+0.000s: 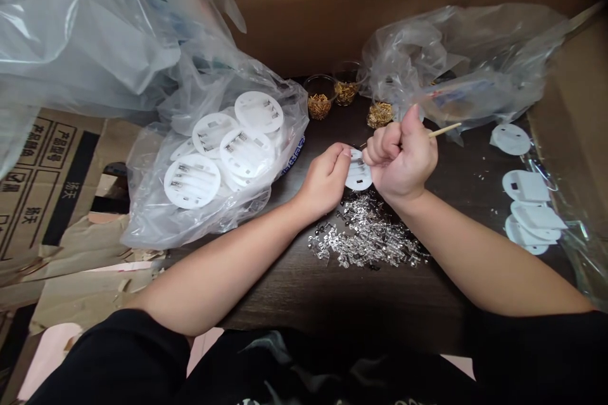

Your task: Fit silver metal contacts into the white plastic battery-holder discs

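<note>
A round white plastic disc [358,172] with slots is held at its left edge by my left hand [327,180], thumb on top. My right hand [403,155] is closed in a fist around a thin wooden stick [445,130], whose end sticks out to the right. The fingers of this hand meet the disc's right edge. Just below the disc lies a heap of small silvery metal pieces [375,234] on the dark table [294,291]. More white discs [192,181] with metal contacts rest on a clear plastic bag to the left.
Clear cups [319,98] of small gold-coloured parts stand at the back. White discs and housings [525,186] lie at the right. Plastic bags [475,57] occupy the back right and upper left. Cardboard [304,6] rises behind, with more at both sides.
</note>
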The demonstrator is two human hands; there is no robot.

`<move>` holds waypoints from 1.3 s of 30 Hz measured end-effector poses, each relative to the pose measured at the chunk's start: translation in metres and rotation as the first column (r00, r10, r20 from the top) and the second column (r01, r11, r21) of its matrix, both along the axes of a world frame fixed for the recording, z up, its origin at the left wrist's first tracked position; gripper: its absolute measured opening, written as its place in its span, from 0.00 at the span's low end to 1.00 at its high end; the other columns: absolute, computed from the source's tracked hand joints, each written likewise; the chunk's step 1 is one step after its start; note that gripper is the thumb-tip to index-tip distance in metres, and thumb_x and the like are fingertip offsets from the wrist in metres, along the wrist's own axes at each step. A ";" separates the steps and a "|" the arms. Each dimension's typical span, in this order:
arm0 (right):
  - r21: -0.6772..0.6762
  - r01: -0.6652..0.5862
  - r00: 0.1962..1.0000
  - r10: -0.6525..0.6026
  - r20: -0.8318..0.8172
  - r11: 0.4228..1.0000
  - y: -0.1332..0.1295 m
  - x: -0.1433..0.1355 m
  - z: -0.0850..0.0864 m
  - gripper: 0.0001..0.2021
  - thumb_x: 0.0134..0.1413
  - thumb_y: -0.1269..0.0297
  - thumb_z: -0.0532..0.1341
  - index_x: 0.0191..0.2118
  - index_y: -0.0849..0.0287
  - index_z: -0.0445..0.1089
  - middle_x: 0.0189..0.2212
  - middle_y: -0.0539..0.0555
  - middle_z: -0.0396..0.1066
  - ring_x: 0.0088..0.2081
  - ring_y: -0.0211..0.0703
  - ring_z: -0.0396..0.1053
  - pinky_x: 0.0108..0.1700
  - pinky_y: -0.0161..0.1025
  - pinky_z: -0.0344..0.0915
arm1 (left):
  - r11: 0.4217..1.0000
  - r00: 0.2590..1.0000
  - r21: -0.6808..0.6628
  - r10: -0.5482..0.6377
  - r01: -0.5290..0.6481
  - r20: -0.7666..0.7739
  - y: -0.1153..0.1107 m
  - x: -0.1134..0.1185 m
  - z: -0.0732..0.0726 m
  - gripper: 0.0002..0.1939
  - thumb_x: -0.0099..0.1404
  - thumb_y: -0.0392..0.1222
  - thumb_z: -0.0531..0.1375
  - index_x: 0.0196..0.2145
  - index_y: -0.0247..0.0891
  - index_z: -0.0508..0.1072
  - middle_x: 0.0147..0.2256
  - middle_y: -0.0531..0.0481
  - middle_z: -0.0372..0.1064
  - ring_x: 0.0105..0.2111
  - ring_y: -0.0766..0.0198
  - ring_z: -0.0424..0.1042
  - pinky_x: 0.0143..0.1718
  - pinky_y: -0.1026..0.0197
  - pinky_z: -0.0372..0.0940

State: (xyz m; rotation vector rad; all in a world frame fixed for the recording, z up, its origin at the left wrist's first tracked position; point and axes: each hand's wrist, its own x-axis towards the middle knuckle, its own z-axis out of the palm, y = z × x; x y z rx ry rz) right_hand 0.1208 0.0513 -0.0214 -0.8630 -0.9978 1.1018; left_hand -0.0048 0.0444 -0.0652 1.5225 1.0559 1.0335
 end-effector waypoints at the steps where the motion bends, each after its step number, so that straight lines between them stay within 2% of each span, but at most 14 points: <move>1: -0.005 0.019 1.000 -0.019 0.002 1.000 -0.001 -0.001 0.001 0.37 0.62 0.36 0.58 0.14 0.54 0.43 0.13 0.45 0.37 0.15 0.35 0.38 0.20 0.41 0.38 | 1.000 1.000 -0.002 -0.001 0.001 0.002 0.000 0.000 0.000 0.12 0.76 0.44 0.52 0.38 0.38 0.71 0.32 0.50 0.71 0.32 0.65 0.67 0.33 0.62 0.61; 4: -0.049 0.031 0.999 -0.029 0.037 0.998 -0.002 0.001 0.003 0.36 0.59 0.36 0.59 0.14 0.53 0.44 0.13 0.46 0.37 0.15 0.36 0.38 0.20 0.40 0.38 | 1.000 1.000 -0.015 -0.012 0.013 0.011 0.000 0.000 0.001 0.12 0.76 0.44 0.52 0.38 0.38 0.72 0.32 0.51 0.71 0.33 0.65 0.68 0.34 0.62 0.62; 8: -0.069 -0.074 0.992 0.081 0.096 0.995 0.002 0.009 0.002 0.34 0.58 0.36 0.59 0.14 0.52 0.45 0.13 0.45 0.37 0.16 0.36 0.36 0.20 0.40 0.38 | 0.999 0.999 -0.038 -0.035 0.036 0.025 0.000 -0.001 0.003 0.13 0.76 0.43 0.52 0.36 0.38 0.71 0.31 0.52 0.70 0.32 0.66 0.67 0.35 0.62 0.61; 12: -0.035 -0.098 0.992 0.100 0.079 0.995 0.003 0.010 -0.002 0.32 0.59 0.41 0.59 0.15 0.52 0.46 0.13 0.45 0.37 0.16 0.36 0.36 0.20 0.41 0.38 | 0.999 0.999 -0.036 -0.035 0.035 0.009 0.000 -0.001 0.004 0.13 0.76 0.44 0.51 0.36 0.37 0.71 0.31 0.52 0.69 0.32 0.66 0.66 0.34 0.62 0.61; 19: 0.036 -0.141 0.990 0.140 0.035 0.989 0.001 0.012 -0.003 0.32 0.63 0.41 0.57 0.16 0.54 0.44 0.13 0.44 0.37 0.15 0.34 0.35 0.20 0.42 0.38 | 0.999 1.000 -0.038 -0.023 0.023 0.006 0.001 -0.001 0.002 0.13 0.76 0.43 0.51 0.37 0.37 0.71 0.32 0.51 0.71 0.33 0.66 0.68 0.36 0.62 0.62; 23: -0.004 -0.159 0.987 0.158 -0.039 0.987 0.000 0.017 0.003 0.31 0.61 0.45 0.59 0.15 0.54 0.45 0.13 0.44 0.37 0.15 0.35 0.35 0.20 0.41 0.38 | 0.998 0.998 -0.053 -0.032 0.034 0.049 0.002 0.000 -0.001 0.13 0.76 0.44 0.51 0.38 0.38 0.72 0.33 0.50 0.72 0.34 0.65 0.69 0.36 0.62 0.64; 26: -0.063 -0.138 0.990 0.138 -0.004 0.988 -0.001 0.017 0.005 0.31 0.58 0.41 0.59 0.15 0.52 0.47 0.12 0.45 0.37 0.16 0.36 0.35 0.20 0.40 0.38 | 0.999 0.999 -0.040 -0.035 0.036 0.032 0.001 0.000 0.000 0.13 0.76 0.44 0.51 0.37 0.38 0.72 0.33 0.50 0.72 0.33 0.65 0.69 0.36 0.63 0.64; 29: -0.088 -0.134 0.990 0.138 0.034 0.987 -0.001 0.015 0.002 0.31 0.57 0.38 0.58 0.15 0.52 0.47 0.13 0.44 0.37 0.16 0.36 0.35 0.20 0.40 0.40 | 0.999 0.999 -0.020 -0.031 0.031 0.009 0.000 0.000 0.002 0.13 0.76 0.44 0.51 0.37 0.37 0.72 0.32 0.50 0.72 0.33 0.66 0.68 0.34 0.63 0.63; 33: -0.089 -0.152 0.988 0.151 -0.011 0.984 0.000 0.013 -0.002 0.30 0.55 0.43 0.60 0.15 0.53 0.46 0.13 0.44 0.37 0.16 0.35 0.34 0.20 0.39 0.38 | 0.999 0.999 -0.010 -0.032 0.032 -0.024 0.000 0.000 0.003 0.14 0.76 0.45 0.51 0.37 0.37 0.71 0.31 0.51 0.71 0.32 0.66 0.68 0.33 0.63 0.62; 36: -0.042 -0.195 0.979 0.192 -0.069 0.980 0.004 0.017 0.004 0.29 0.58 0.46 0.60 0.15 0.54 0.46 0.13 0.44 0.37 0.15 0.34 0.35 0.19 0.39 0.38 | 0.999 0.999 0.013 -0.028 0.029 -0.041 -0.002 -0.001 0.003 0.14 0.76 0.45 0.50 0.39 0.37 0.71 0.33 0.49 0.73 0.33 0.65 0.70 0.34 0.63 0.63; 39: -0.004 -0.182 0.983 0.182 -0.033 0.983 0.009 0.029 0.020 0.25 0.62 0.46 0.58 0.18 0.52 0.54 0.14 0.44 0.39 0.15 0.35 0.37 0.19 0.39 0.41 | 0.996 0.998 0.084 -0.015 0.020 -0.055 -0.007 -0.002 0.006 0.14 0.78 0.47 0.49 0.44 0.39 0.71 0.38 0.48 0.76 0.36 0.64 0.74 0.37 0.63 0.66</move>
